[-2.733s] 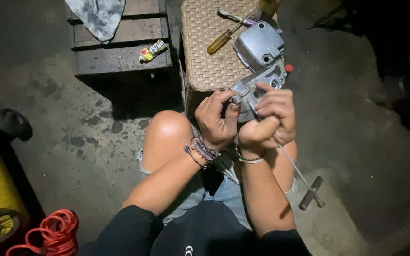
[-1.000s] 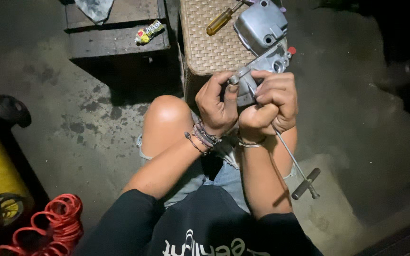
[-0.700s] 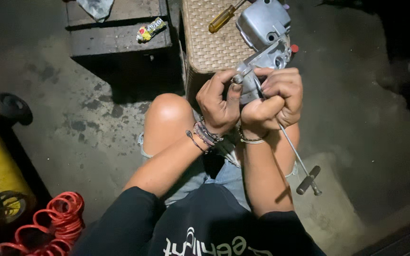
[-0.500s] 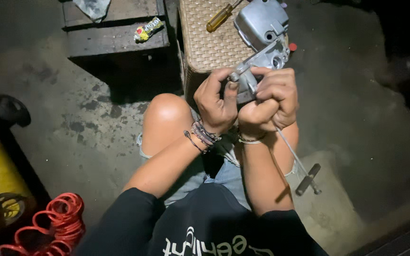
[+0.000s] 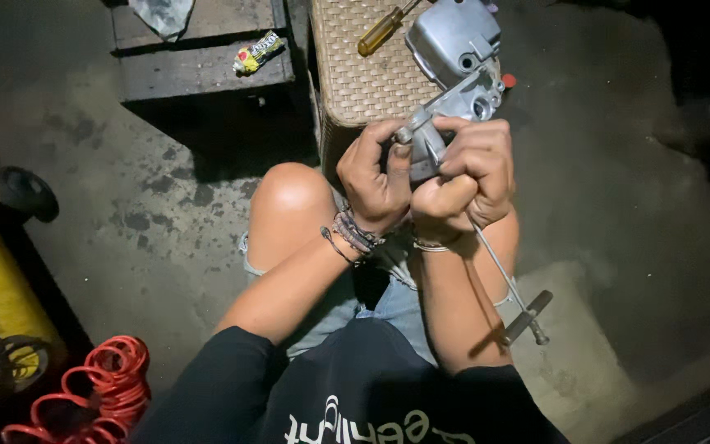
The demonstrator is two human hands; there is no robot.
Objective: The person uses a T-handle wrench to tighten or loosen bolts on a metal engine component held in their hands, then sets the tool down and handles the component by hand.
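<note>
Two hands, left hand (image 5: 375,177) and right hand (image 5: 466,177), grip closed around grey metal part (image 5: 454,111); wicker basket (image 5: 359,74) behind.

Views: a single head-worn view is provided; no second view is available for overlap.
Position: the scene is seen from above the person's own chest and arms.
Direction: the view is aimed steeply downward at the concrete floor (image 5: 149,205).
Nearness: the left hand (image 5: 374,177) and right hand (image 5: 466,173) are framed close, just above centre.
Edges: the woven stool (image 5: 363,74) is cut at the top, the red coiled hose (image 5: 100,386) at the lower left.
</note>
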